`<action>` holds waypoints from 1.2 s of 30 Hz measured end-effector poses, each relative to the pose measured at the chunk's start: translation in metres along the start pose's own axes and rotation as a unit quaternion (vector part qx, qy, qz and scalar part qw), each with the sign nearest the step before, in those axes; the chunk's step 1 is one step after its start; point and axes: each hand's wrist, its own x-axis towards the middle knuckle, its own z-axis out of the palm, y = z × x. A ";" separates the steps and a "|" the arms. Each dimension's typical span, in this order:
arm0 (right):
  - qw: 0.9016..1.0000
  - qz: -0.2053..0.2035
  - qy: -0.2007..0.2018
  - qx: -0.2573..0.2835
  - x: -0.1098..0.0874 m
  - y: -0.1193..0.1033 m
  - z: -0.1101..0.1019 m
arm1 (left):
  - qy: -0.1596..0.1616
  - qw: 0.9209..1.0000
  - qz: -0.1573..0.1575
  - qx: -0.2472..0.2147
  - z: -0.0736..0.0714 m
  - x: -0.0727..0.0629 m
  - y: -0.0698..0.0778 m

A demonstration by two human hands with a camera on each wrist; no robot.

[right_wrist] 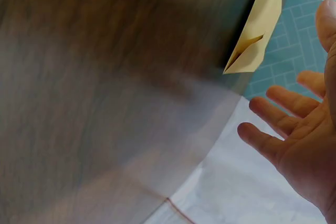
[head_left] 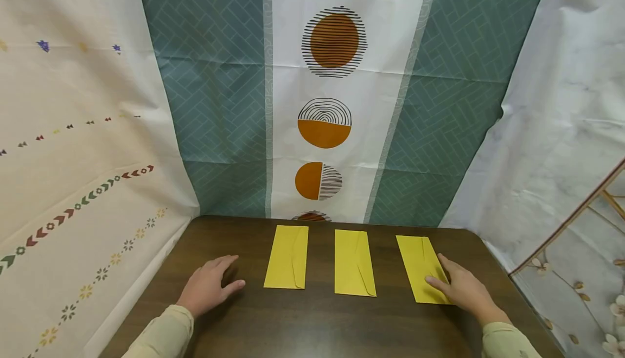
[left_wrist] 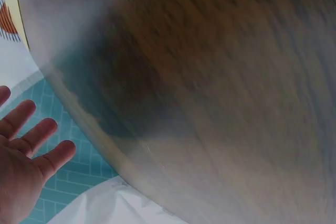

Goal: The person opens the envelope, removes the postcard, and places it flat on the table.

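Three yellow envelopes lie flat in a row on a dark wooden table (head_left: pixel 312 328): a left envelope (head_left: pixel 285 257), a middle envelope (head_left: pixel 354 263) and a right envelope (head_left: pixel 419 268). My left hand (head_left: pixel 207 285) is left of the row, empty, with thumb and fingers apart. Nearest to my right hand (head_left: pixel 466 290) is the right envelope; in the head view the thumb overlaps its lower part. The right wrist view shows that hand's fingers (right_wrist: pixel 278 100) spread, with an envelope (right_wrist: pixel 257 30) beyond them. Whether the thumb touches the paper, I cannot tell.
Behind the table's far edge hangs a green and white patterned cloth (head_left: pixel 219 103). A cream cloth (head_left: pixel 73 157) with small motifs borders the left side, and a pale floral cloth (head_left: pixel 561 157) the right.
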 end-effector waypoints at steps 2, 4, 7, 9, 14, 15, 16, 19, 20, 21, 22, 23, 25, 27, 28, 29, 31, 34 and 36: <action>1.000 -0.009 0.013 0.000 0.001 -0.003 0.001 | -0.009 1.000 -0.006 -0.004 0.001 0.000 0.002; 1.000 -0.018 0.025 0.000 0.002 -0.007 0.001 | -0.014 1.000 -0.011 -0.010 0.001 0.000 0.005; 0.999 -0.028 0.041 -0.001 0.002 -0.011 0.002 | -0.019 1.000 -0.014 -0.018 0.002 0.000 0.007; 0.998 -0.033 0.049 -0.001 0.002 -0.013 0.002 | -0.022 0.999 -0.017 -0.023 0.003 0.000 0.009; 0.997 -0.038 0.064 0.007 0.001 -0.018 0.003 | -0.029 0.998 -0.029 -0.038 0.006 0.001 0.014; 0.997 -0.038 0.065 0.011 0.000 -0.019 0.003 | -0.029 0.998 -0.031 -0.041 0.007 0.001 0.016; 0.997 -0.038 0.067 0.015 0.000 -0.020 0.003 | -0.029 0.998 -0.032 -0.042 0.007 0.001 0.017; 0.997 -0.038 0.071 0.022 0.001 -0.023 0.005 | -0.030 0.998 -0.033 -0.047 0.009 0.001 0.021; 0.996 -0.039 0.072 0.022 0.002 -0.024 0.006 | -0.031 0.998 -0.034 -0.048 0.009 0.001 0.023; 0.996 -0.040 0.074 0.022 0.002 -0.025 0.006 | -0.031 0.998 -0.034 -0.050 0.009 0.001 0.024; 0.996 -0.043 0.075 0.021 0.003 -0.026 0.007 | -0.031 0.998 -0.035 -0.050 0.010 0.001 0.026; 0.996 -0.044 0.076 0.021 0.003 -0.027 0.007 | -0.032 0.998 -0.035 -0.051 0.010 0.001 0.027; 0.995 -0.048 0.078 0.024 0.004 -0.031 0.007 | -0.032 0.997 -0.036 -0.055 0.010 0.001 0.030; 0.995 -0.048 0.078 0.030 0.004 -0.035 0.007 | -0.031 0.997 -0.037 -0.057 0.011 0.002 0.032; 0.995 -0.048 0.077 0.032 0.005 -0.037 0.007 | -0.031 0.997 -0.037 -0.057 0.012 0.002 0.033; 0.995 -0.047 0.076 0.035 0.005 -0.039 0.007 | -0.031 0.997 -0.037 -0.058 0.012 0.002 0.033; 0.995 -0.047 0.076 0.041 0.007 -0.042 0.008 | -0.030 0.997 -0.038 -0.059 0.014 0.003 0.035; 0.995 -0.049 0.078 0.043 0.009 -0.047 0.010 | -0.028 0.997 -0.034 -0.058 0.015 0.003 0.036; 0.994 -0.052 0.081 0.043 0.010 -0.051 0.012 | -0.030 0.997 -0.032 -0.057 0.015 0.003 0.038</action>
